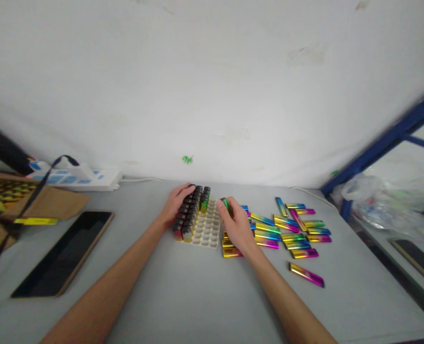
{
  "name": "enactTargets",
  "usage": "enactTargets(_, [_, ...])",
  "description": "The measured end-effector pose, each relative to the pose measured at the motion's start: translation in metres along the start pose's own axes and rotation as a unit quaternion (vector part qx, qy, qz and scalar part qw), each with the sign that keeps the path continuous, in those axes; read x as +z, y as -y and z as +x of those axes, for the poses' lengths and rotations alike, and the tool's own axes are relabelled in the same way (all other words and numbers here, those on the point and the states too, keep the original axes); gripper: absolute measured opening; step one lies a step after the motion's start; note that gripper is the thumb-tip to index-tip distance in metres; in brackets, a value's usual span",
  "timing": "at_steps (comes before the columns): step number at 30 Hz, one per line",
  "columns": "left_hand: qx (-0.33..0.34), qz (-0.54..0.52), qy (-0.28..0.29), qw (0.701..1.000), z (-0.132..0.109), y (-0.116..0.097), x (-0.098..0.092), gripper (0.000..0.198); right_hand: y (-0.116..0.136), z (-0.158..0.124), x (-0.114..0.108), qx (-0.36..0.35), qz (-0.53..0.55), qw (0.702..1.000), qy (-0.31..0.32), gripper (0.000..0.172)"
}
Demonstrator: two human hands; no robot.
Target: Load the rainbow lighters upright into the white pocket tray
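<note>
A pale tray (206,234) with rows of round holes lies at the middle of the table. Flat, lighter-like metallic sticks with black tops (187,215) stand upright in its left rows, with a shorter row (205,199) beside them. My left hand (176,203) is curled round the outer left side of these standing sticks, fingers over the far end. To the right of the tray, my right hand (236,220) pinches a green metallic stick (225,203) between thumb and fingers. Its lower part is hidden by my hand.
Many rainbow metallic sticks (267,228) lie loose right of the tray, one (307,274) nearer the front. Left are a dark tablet-like slab (68,255), an open cardboard box (50,200) and a power strip (106,178). Plastic bags (373,191) lie beyond the blue frame (384,143).
</note>
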State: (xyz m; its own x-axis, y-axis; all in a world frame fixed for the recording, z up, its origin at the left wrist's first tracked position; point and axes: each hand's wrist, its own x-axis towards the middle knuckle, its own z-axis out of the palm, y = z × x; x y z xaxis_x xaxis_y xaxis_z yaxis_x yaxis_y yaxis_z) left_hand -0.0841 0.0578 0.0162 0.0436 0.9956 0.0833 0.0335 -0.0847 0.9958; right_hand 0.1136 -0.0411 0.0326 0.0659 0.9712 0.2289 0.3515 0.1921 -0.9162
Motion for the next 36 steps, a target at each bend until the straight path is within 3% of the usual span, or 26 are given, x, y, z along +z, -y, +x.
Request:
enactTargets(7, [0.007,0.008,0.007,1.000,-0.001,-0.002,0.001,0.039,0.006,-0.004,0.005,-0.018,-0.052,0.998,-0.024,0.051])
enactTargets(15, [0.006,0.013,-0.001,1.000,0.001,-0.001,0.001,0.037,0.001,-0.005,0.010,-0.020,-0.105,0.993,-0.047,0.036])
enactTargets(21, [0.006,0.021,0.007,1.000,0.000,-0.002,0.000,0.037,0.006,-0.006,0.007,-0.028,-0.086,0.996,-0.010,0.041])
enactTargets(25, [0.008,0.019,0.005,1.000,0.000,0.000,0.000,0.037,0.007,-0.004,0.002,-0.111,-0.126,0.986,0.002,0.033])
enactTargets(28, [0.011,0.017,-0.003,1.000,0.001,0.002,0.000,0.040,0.005,-0.002,-0.001,-0.160,-0.191,0.968,-0.012,0.040])
enactTargets(33, [0.012,0.015,0.004,1.000,0.002,0.005,0.000,0.043,0.000,0.001,0.000,-0.113,-0.208,0.971,0.014,0.043])
enactTargets(36, [0.015,0.017,0.000,1.000,0.000,0.003,0.001,0.040,-0.008,0.003,0.005,-0.133,-0.226,0.965,0.029,0.037])
